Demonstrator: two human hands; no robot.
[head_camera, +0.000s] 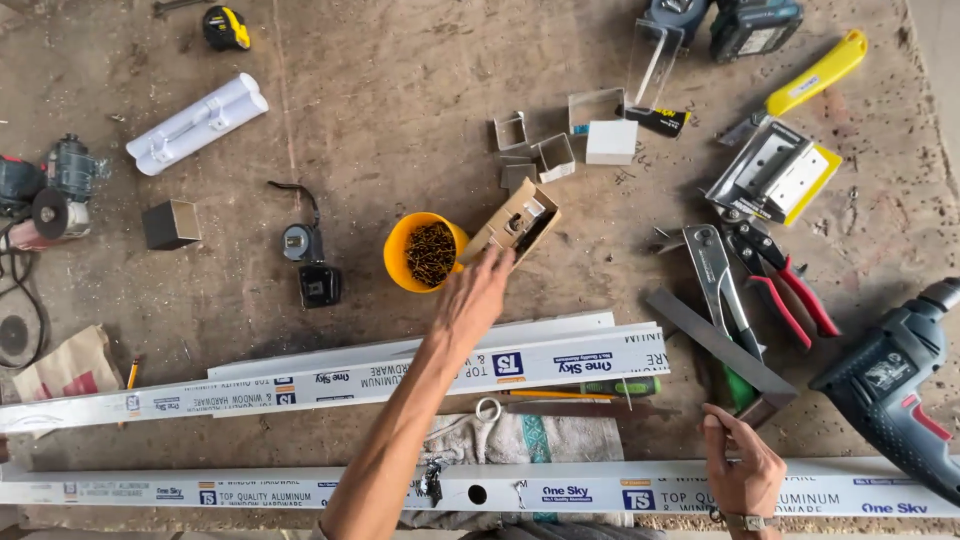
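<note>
My left hand (478, 290) reaches forward across the table and grips the near end of a small open cardboard box (518, 222), which lies tilted with metal parts inside. Right beside it on the left stands a yellow cup (405, 262) filled with dark screws. My right hand (742, 462) rests low at the right on the nearest white aluminium profile (250, 490), its fingertips pinched together close to the corner of a metal try square (715, 345). Anything between those fingertips is too small to see.
Two more white profiles (400, 372) lie across the middle, above a rag (560, 440). A blue drill (900, 385), red snips (790, 285) and a riveter (715, 275) lie at the right. Short profile offcuts (555, 157), a tape measure (226, 27) and an angle grinder (45, 200) are also about.
</note>
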